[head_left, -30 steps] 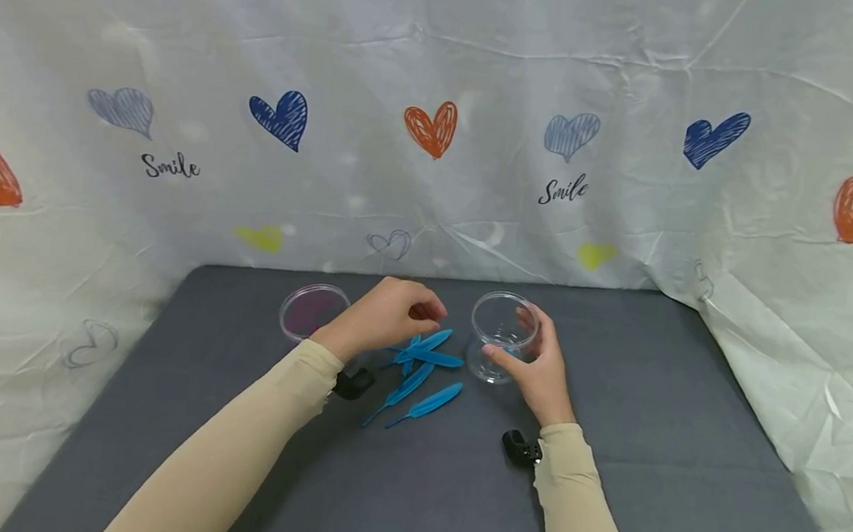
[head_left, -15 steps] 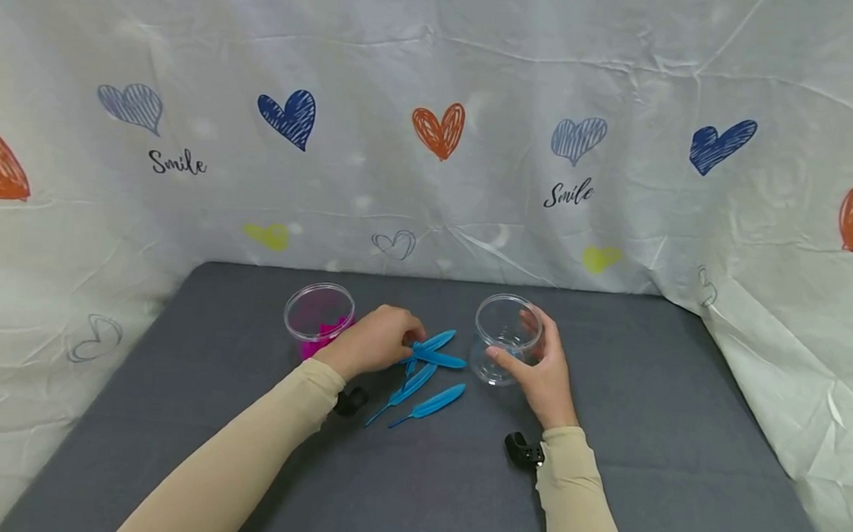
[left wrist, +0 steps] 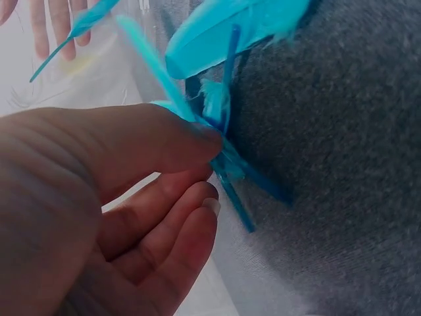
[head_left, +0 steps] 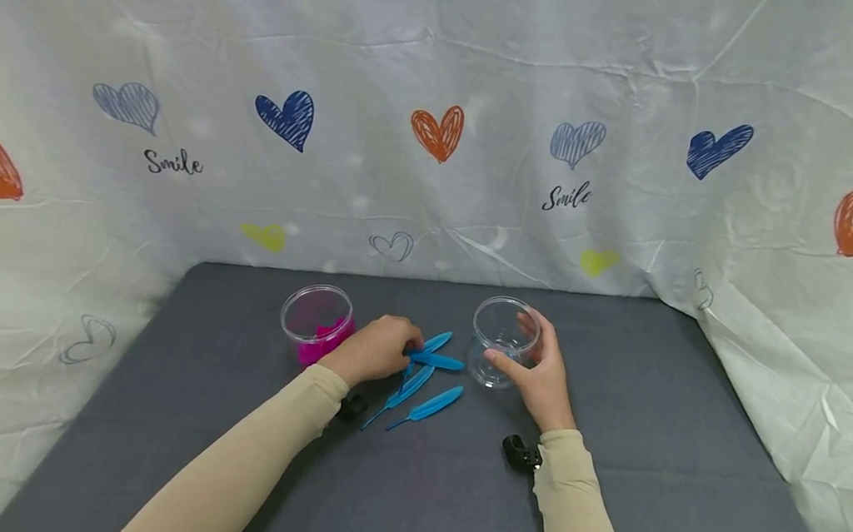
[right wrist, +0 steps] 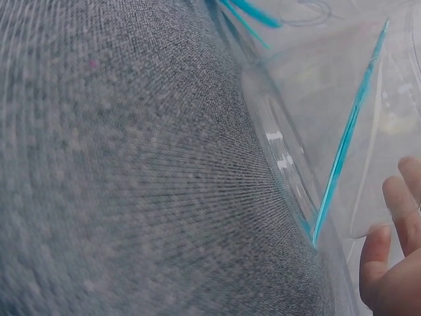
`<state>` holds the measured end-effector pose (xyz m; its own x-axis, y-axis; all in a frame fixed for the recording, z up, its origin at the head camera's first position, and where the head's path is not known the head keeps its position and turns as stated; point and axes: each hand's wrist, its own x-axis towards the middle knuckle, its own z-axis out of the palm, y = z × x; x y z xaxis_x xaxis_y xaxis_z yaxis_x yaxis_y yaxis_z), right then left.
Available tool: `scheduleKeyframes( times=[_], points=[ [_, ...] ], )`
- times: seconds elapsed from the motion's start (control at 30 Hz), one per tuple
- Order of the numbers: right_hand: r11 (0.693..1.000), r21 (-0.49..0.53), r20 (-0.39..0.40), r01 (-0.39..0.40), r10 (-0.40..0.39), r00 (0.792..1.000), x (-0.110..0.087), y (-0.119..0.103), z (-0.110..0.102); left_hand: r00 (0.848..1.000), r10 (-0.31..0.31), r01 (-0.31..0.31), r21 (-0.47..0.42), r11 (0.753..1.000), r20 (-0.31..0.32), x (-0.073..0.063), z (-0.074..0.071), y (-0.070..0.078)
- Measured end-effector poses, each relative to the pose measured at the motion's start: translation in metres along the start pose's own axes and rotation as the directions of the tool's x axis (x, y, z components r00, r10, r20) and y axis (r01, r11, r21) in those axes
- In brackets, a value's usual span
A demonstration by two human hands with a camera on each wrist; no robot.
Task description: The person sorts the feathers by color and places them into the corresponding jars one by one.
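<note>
My left hand (head_left: pixel 382 348) reaches into the loose pile of blue feathers (head_left: pixel 437 360) on the grey table. In the left wrist view its thumb and forefinger pinch a blue feather (left wrist: pixel 154 66) where several quills cross. My right hand (head_left: pixel 534 370) holds a clear round plastic jar (head_left: pixel 489 371) standing upright and lidless, thumb in front and fingers round the far right side. A slim blue feather (right wrist: pixel 348 131) in the right wrist view appears to lean inside this jar. A single feather (head_left: pixel 436 404) lies apart, nearer to me.
A second clear jar (head_left: pixel 319 293) with magenta pieces (head_left: pixel 321 345) in it stands left of my left hand, partly covered by it. A white curtain (head_left: pixel 431 208) printed with hearts hangs behind the table (head_left: pixel 408 498).
My left hand has come down onto the feather pile, and its fingers have closed at the quills. My right hand stays at the jar.
</note>
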<state>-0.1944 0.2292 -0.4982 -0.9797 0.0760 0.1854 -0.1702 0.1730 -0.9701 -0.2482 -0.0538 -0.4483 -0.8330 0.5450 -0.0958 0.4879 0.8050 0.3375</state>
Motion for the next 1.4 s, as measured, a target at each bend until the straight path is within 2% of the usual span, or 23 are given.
scheduleKeyframes(
  times=[0.37, 0.7, 0.9, 1.1, 1.27, 1.4],
  points=[
    [1.000, -0.003, -0.001, -0.003, 0.003, 1.000, 0.001, -0.001, 0.002, 0.999, 0.032, -0.031, 0.029, 0.999, -0.033, -0.002, 0.002, -0.001],
    [1.000, -0.007, 0.001, 0.004, -0.004, 1.000, 0.001, 0.001, 0.002, 0.996, 0.037, -0.035, 0.038, 0.999, -0.077, -0.001, 0.005, -0.001],
    [1.000, -0.004, 0.004, 0.007, -0.007, 1.000, 0.002, 0.001, 0.002, 0.994, 0.016, -0.015, 0.013, 1.000, -0.109, -0.001, 0.005, 0.000],
    [1.000, -0.004, 0.005, 0.001, -0.001, 1.000, 0.001, 0.000, 0.002, 0.983, 0.075, -0.062, 0.084, 0.994, -0.165, -0.003, -0.013, 0.008],
    [1.000, -0.009, 0.004, -0.001, 0.001, 1.000, 0.001, 0.001, 0.000, 0.958, 0.144, -0.100, 0.182, 0.978, -0.248, -0.006, -0.036, 0.017],
    [1.000, -0.010, 0.005, -0.006, 0.006, 1.000, 0.000, 0.001, 0.001, 0.932, 0.194, -0.114, 0.260, 0.959, -0.307, -0.006, -0.054, 0.025]
  ],
)
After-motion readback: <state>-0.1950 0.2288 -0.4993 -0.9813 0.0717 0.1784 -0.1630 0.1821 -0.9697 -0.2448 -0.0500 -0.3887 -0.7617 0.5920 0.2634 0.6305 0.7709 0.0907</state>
